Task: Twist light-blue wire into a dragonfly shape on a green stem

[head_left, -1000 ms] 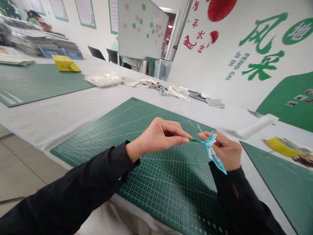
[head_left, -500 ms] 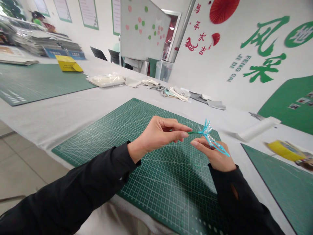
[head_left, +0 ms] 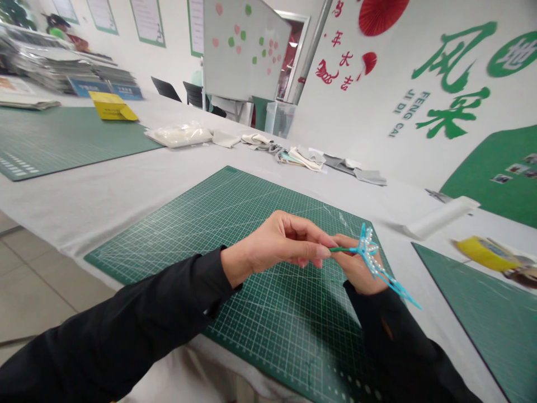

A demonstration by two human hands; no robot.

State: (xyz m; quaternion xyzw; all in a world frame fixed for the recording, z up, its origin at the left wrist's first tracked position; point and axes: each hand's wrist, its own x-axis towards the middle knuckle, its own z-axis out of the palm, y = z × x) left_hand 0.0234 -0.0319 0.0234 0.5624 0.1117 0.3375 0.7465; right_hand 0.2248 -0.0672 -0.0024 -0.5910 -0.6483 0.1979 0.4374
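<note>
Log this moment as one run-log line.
left grip: green wire stem | right grip: blue beaded wire ornament | under: green cutting mat

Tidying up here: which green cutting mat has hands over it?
The middle cutting mat, under the left hand and right hand holding a blue beaded ornament; the far-left mat and the right-edge mat have no hands over them.

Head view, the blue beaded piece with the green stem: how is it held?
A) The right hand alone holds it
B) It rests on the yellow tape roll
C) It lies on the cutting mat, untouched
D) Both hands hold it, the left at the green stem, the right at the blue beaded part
D. The left hand pinches the green stem, while the right hand holds the blue beaded part.
</note>
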